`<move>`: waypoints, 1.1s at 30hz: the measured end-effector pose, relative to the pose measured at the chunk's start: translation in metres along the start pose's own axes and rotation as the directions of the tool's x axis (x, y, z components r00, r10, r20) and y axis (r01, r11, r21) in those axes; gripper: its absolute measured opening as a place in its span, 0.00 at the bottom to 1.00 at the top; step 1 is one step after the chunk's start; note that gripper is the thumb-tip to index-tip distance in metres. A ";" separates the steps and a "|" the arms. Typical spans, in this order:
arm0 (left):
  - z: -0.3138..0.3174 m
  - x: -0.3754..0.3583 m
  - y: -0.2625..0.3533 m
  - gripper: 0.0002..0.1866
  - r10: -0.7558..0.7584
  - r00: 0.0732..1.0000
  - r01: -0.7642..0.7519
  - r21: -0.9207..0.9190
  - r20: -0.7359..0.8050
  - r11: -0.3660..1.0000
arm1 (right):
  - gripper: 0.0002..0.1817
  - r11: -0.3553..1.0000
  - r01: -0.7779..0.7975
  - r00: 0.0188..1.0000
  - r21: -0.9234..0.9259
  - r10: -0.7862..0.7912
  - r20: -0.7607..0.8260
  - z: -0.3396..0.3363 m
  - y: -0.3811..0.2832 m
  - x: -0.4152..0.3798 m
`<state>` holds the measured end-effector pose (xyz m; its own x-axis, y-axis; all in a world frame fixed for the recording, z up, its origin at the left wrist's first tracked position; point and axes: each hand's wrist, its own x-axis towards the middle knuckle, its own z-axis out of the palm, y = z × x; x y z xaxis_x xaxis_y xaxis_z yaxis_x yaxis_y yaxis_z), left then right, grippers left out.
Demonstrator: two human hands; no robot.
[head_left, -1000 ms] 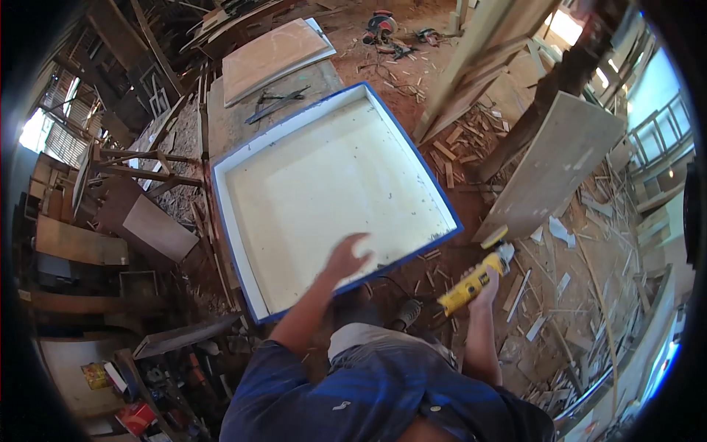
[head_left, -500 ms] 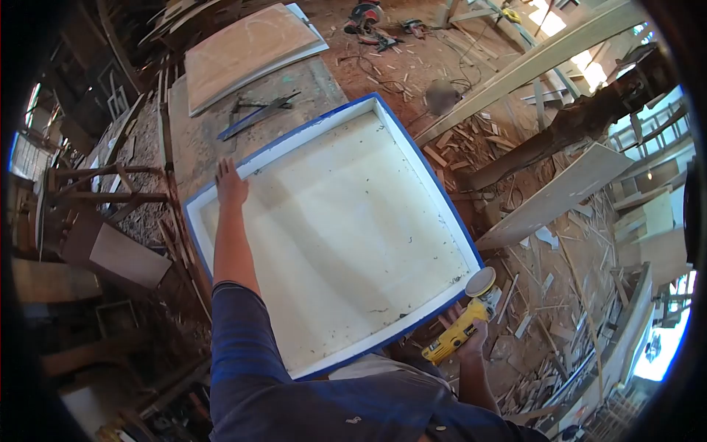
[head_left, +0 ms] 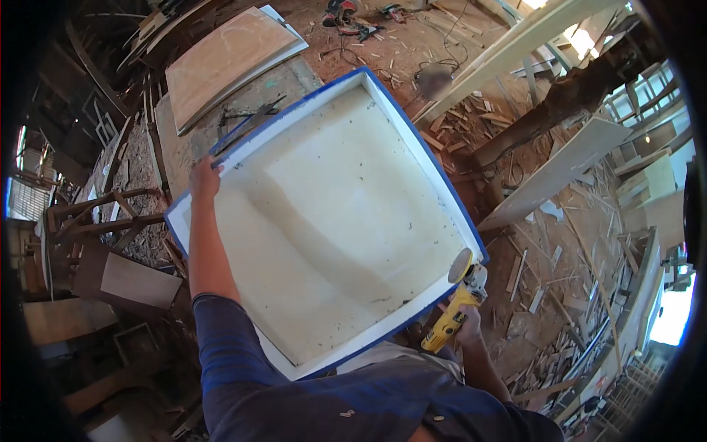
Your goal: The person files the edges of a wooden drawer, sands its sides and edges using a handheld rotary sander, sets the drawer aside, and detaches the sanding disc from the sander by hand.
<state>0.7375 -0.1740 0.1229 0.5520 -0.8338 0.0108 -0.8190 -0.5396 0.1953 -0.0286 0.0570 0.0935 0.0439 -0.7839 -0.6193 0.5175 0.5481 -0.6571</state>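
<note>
A large, shallow white box with a blue rim point(head_left: 331, 214) fills the middle of the view, specks of debris scattered over its inner floor. Its far left wall is gripped by my left hand point(head_left: 205, 177), the fingers curled over the blue edge. In my right hand point(head_left: 469, 324) is a yellow angle grinder point(head_left: 446, 321), held by its body just beyond the near right corner of the box. The grinder's round disc point(head_left: 461, 266) points up and overlaps that corner in this view.
Behind the box, a worktable point(head_left: 287, 81) carries stacked boards point(head_left: 228, 62) and a dark metal tool point(head_left: 254, 118), partly hidden by the rim. Wood scraps point(head_left: 545, 272) litter the floor to the right. A miter saw point(head_left: 342, 15) sits at the back; a long beam point(head_left: 508, 62) slants across.
The box's far side has risen, covering more of the worktable and dark tool. My left hand has gone from stretched fingers to gripping the rim. The grinder has turned slightly and shifted left.
</note>
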 end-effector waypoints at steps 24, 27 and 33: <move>-0.384 -0.196 0.029 0.13 0.435 0.515 -0.178 0.404 -0.739 0.897 | 0.18 0.993 -0.050 0.988 0.104 0.034 0.149 0.070 0.066 0.108; -0.392 -0.246 0.045 0.12 0.438 0.466 -0.210 0.385 -0.769 0.899 | 0.18 1.000 0.004 0.993 -0.009 -0.003 0.120 0.045 0.055 0.093; -0.399 -0.344 0.067 0.12 0.458 0.383 -0.169 0.427 -0.802 0.888 | 0.18 0.980 0.084 0.984 -0.182 -0.053 0.168 0.018 0.001 0.049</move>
<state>0.5559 0.1231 0.5239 -0.0380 -0.4730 0.8802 -0.8877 -0.3886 -0.2471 -0.0104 0.0139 0.0705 0.1596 -0.8496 -0.5027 0.3554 0.5246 -0.7737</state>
